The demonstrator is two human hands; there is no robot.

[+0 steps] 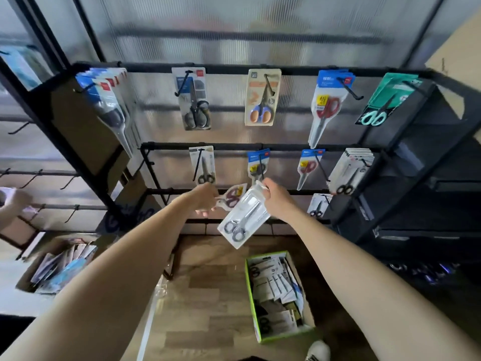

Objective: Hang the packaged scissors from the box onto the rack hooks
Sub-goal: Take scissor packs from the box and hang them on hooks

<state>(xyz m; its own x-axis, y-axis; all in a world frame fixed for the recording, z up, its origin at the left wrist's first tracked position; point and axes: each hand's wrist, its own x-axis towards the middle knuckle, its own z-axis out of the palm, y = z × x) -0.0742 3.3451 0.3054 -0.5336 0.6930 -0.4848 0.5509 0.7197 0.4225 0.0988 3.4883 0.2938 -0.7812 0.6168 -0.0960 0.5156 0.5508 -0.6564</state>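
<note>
My right hand (276, 198) pinches the top of a clear pack of grey-handled scissors (240, 220), which hangs tilted in front of the lower rack bars. My left hand (205, 199) holds a pack of dark red-handled scissors (231, 198) by its edge, just left of the clear pack. The black rack (203, 147) has several hooks with packaged scissors on two bars. On the floor stands the green-edged box (251, 303) with several more packs inside.
Black shelving (421, 157) stands at the right. A cardboard box of packs (59, 269) sits on the floor at left, near another person's hand (13, 201). Bare hooks (70, 214) line the left rack. My white shoe (318, 351) is by the green box.
</note>
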